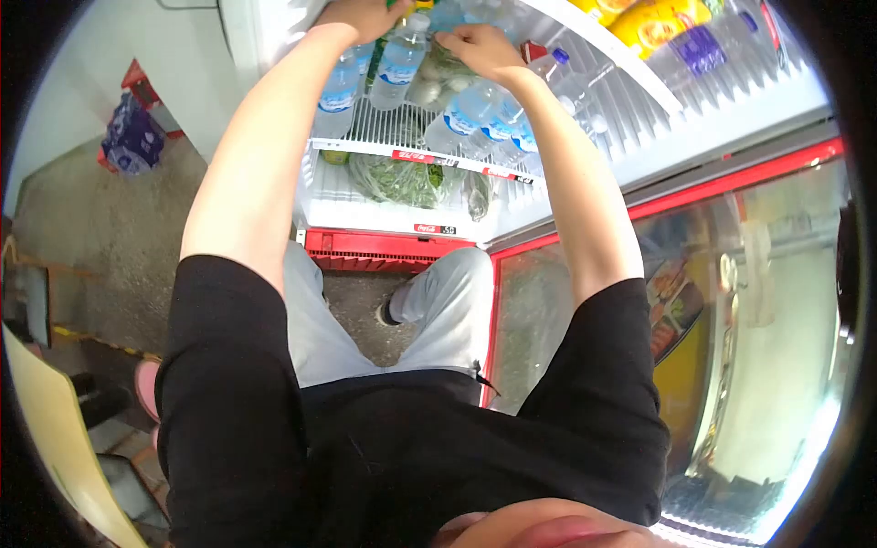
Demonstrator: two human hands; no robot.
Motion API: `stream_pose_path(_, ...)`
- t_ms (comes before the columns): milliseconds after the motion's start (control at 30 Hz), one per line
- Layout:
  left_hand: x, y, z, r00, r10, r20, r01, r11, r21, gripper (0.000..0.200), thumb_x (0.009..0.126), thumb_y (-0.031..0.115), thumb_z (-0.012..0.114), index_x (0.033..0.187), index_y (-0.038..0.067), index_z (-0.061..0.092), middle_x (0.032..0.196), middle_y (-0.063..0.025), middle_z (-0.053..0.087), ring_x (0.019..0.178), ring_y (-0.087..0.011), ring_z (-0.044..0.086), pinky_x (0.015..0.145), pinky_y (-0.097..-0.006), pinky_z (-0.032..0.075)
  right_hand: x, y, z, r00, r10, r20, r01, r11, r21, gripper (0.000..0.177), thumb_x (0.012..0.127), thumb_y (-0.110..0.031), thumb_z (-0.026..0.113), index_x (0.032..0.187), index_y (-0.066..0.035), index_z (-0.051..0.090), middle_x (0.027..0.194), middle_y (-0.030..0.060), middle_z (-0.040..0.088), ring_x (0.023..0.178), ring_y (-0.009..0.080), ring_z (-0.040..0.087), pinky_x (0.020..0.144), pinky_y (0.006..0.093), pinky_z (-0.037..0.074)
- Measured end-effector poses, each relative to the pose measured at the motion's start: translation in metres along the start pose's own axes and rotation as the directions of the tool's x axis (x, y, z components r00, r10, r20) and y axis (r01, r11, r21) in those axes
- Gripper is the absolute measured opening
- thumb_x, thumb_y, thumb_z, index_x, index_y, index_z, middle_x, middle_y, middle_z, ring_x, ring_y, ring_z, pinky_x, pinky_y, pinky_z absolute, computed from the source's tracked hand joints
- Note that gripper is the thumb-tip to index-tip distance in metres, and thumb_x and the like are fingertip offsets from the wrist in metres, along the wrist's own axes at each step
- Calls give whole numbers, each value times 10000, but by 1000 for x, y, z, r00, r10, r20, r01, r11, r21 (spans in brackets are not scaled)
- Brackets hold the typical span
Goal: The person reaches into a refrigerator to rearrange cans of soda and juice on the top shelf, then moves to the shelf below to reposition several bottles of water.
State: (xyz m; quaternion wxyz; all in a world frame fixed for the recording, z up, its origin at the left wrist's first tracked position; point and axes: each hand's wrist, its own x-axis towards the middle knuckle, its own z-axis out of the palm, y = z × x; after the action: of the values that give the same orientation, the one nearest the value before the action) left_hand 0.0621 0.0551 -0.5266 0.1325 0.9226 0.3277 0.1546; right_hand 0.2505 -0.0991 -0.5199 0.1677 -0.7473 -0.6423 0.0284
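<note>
Both my arms reach into an open drinks fridge, hands at its upper shelf. My left hand is at the top edge of the view, above the water bottles on the left, its thumb near a yellow cap; most of its fingers are cut off. Below it a clear water bottle with a blue label stands upright. My right hand has its fingers curled at the top of a clear plastic bag with pale round produce and some green in it. More water bottles lean under my right wrist.
On the lower shelf lies a bag of leafy greens. Yellow packs and a purple-labelled bottle lie in the door rack at right. The fridge's red-framed glass door stands open. A purple package is at the left.
</note>
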Motion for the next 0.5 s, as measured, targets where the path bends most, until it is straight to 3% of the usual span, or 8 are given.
stream_pose_path(100,-9,2,3,983,35,-179,-41,999,-29,705,1052,574,314,1244,10,691,1291,-243,665,1213,-405,621,1046,-491,462,-5,-8,-7,992,107,66,-112,989,92,620,952,-616,571,959,-18,737,819,152,715,825,312,682,809,407,526)
stream_pose_path(133,-16,7,-5,992,-11,-128,6,999,-43,714,1046,584,321,1241,8,695,1292,-236,668,1206,-400,629,1056,-487,458,-5,-7,-9,983,157,96,-169,976,136,635,957,-627,566,970,-15,732,813,140,709,818,287,676,804,400,522)
stream_pose_path(233,-4,-2,5,994,25,-105,-28,999,-30,715,1047,584,316,1214,11,710,1277,-237,676,1196,-398,636,1055,-481,461,-3,17,-13,994,50,96,-65,985,159,651,968,-640,556,1010,-11,720,890,125,726,884,239,681,837,387,516)
stream_pose_path(267,0,-3,7,996,30,-82,-31,1000,-7,714,1048,579,317,1178,9,726,1230,-236,697,1178,-385,651,1054,-474,464,-18,-5,-28,990,79,118,-91,991,97,631,980,-612,552,1042,-4,708,948,121,731,916,236,674,866,367,511)
stream_pose_path(367,0,-4,9,994,16,-106,-16,1000,7,716,1050,570,312,1148,2,737,1167,-231,721,1152,-366,669,1045,-475,471,-23,40,-25,999,-39,-22,43,976,212,597,988,-577,554,1110,-11,699,952,129,732,919,236,674,882,358,514)
stream_pose_path(467,-15,9,-9,997,-78,4,78,993,-87,720,1052,563,308,1124,-8,742,1131,-226,732,1088,-364,698,1008,-466,498,-42,72,-46,997,-74,20,67,968,244,581,956,-550,618,1199,-27,686,1022,143,733,944,249,677,891,367,518)
stream_pose_path(500,-20,14,-14,996,-92,10,93,987,-129,723,1052,562,307,1108,-11,744,1127,-227,733,1067,-367,704,993,-465,508,-49,76,-51,997,-17,78,7,992,127,593,932,-554,648,1209,-31,688,1055,153,732,968,263,684,897,372,522)
